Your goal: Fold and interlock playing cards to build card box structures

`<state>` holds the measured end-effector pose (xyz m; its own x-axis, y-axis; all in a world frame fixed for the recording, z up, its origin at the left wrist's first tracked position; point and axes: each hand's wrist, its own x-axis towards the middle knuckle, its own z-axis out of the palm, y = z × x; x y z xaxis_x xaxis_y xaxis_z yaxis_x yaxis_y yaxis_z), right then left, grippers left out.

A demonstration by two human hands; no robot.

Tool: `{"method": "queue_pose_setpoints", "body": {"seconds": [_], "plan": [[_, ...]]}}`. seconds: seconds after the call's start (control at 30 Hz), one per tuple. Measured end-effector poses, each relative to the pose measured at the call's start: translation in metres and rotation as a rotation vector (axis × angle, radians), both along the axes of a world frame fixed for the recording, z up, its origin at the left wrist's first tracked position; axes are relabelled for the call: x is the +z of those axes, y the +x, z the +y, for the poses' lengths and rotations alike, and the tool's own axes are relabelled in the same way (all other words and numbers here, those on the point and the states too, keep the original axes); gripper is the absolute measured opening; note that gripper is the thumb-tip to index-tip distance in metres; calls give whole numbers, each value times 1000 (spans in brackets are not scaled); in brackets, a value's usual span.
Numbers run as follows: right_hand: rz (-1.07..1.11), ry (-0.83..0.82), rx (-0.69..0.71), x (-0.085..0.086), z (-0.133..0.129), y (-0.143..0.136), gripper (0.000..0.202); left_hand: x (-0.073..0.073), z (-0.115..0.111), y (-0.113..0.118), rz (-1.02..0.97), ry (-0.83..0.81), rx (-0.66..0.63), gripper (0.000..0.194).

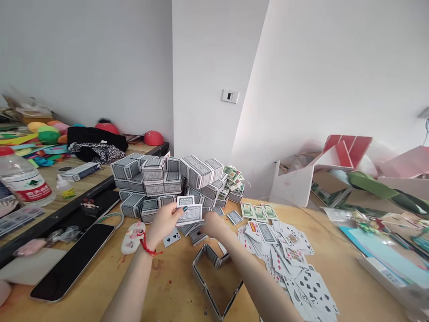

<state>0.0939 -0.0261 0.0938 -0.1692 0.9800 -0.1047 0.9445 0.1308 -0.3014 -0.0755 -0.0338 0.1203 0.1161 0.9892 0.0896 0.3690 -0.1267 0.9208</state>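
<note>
Landmark: white wall switch [230, 96]. Switch sits on a pale pillar [208, 53] that juts forward. Left of it, a grey wall [87, 58], in dimmer light; right of it, a brighter white wall [335, 76]. Below the switch, a desk [348, 273] with a yellowish wood top. Lower left of it, a second wooden surface [80, 181], dark-edged.

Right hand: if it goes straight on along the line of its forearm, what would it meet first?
Most likely the right hand would first meet the cards held by the left hand; depth is unclear, so it might pass behind them.
</note>
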Motion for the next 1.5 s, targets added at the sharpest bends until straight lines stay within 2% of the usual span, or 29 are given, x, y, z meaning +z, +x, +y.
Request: {"method": "queue_pose_setpoints", "body": {"seconds": [0.07,0.17,0.2,0.27,0.37,0.4,0.47,0.63,0.83,0.97,1.07,1.2,1.27,1.33,1.4,1.5], "plan": [[31,68,-43,14,-9,4,17,0,-1,5,-94,-60,-14,24],[78,206,-139,32,-34,6,31,-1,-3,14,-155,-129,-18,18],[167,318,-205,35,-43,4,35,-2,-3,18,-140,-132,-23,16],[304,467,-252,37,-60,-3,40,-3,-6,27,-53,-64,-29,13],[388,515,-306,34,-75,-14,39,-7,-13,42,98,202,10,12],[414,507,-336,32,-78,-17,39,-8,-17,48,130,290,24,12],[492,487,-396,28,-81,-18,38,-10,-24,58,154,361,-2,10],[745,473,-479,21,-82,-3,32,-10,-39,76,132,357,-78,11],[1191,392,-448,15,-80,9,20,-14,-39,78,160,359,-89,14],[1210,364,-513,18,-80,10,18,-17,-38,76,201,354,-101,14],[1298,296,-451,23,-80,12,23,-18,-36,77,125,363,-63,15],[1427,89,-288,25,-77,17,30,-19,-35,79,69,363,81,17],[1415,44,-308,24,-76,19,33,-18,-35,80,52,351,120,16],[1393,59,-353,24,-76,21,36,-17,-36,81,13,338,125,15],[1419,29,-335,25,-75,25,38,-16,-37,79,-38,335,106,11],[1553,-177,-218,28,-74,36,37,-12,-36,73,-106,301,40,12]]}}
